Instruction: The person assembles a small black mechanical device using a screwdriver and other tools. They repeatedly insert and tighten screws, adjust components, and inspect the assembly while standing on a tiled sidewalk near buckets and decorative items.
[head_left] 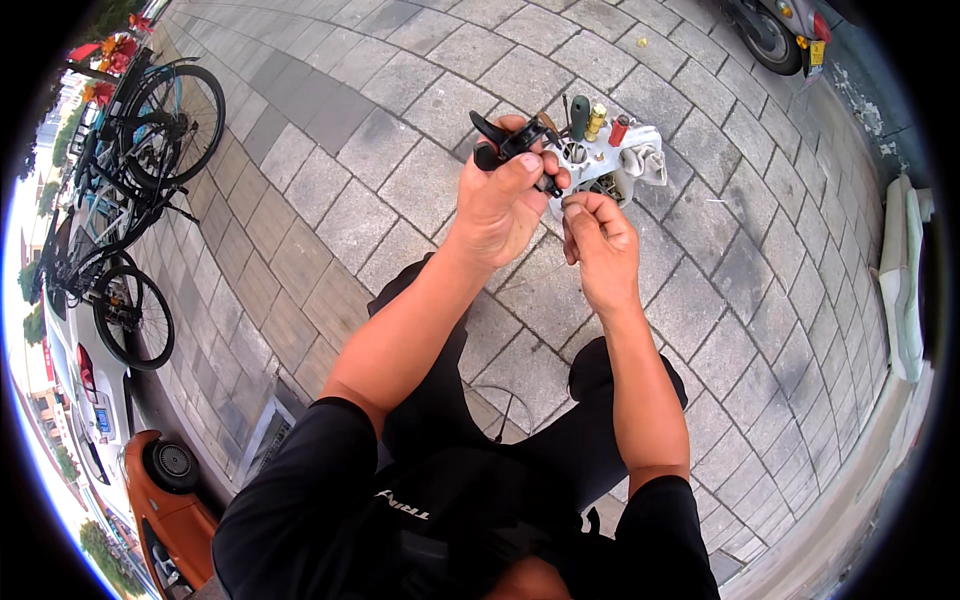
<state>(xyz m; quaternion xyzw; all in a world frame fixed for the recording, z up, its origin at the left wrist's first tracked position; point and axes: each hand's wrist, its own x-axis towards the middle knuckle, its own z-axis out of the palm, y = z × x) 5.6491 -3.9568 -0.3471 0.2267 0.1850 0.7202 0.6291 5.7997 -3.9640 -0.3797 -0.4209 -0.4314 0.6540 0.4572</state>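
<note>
My left hand [505,195] is wrapped round a black bicycle shifter [515,142] with a lever sticking out to the upper left. Close beside its lower end, my right hand [603,235] has thumb and forefinger pinched together; whatever lies between them is too small to make out. Just beyond both hands stands a white plastic tool holder [603,160]. Upright in it are a dark green handle [579,117], a yellow one [595,122] and a red one [619,130]. A pale cloth or glove [645,163] lies over its right side. My left hand partly hides the holder.
Between my knees a thin cable loop [508,400] lies on the grey paving. Parked bicycles [150,190], a white car [100,390] and an orange car [165,510] line the left. At the upper right is a scooter [775,35]; a pale padded object [903,280] stands along the right edge.
</note>
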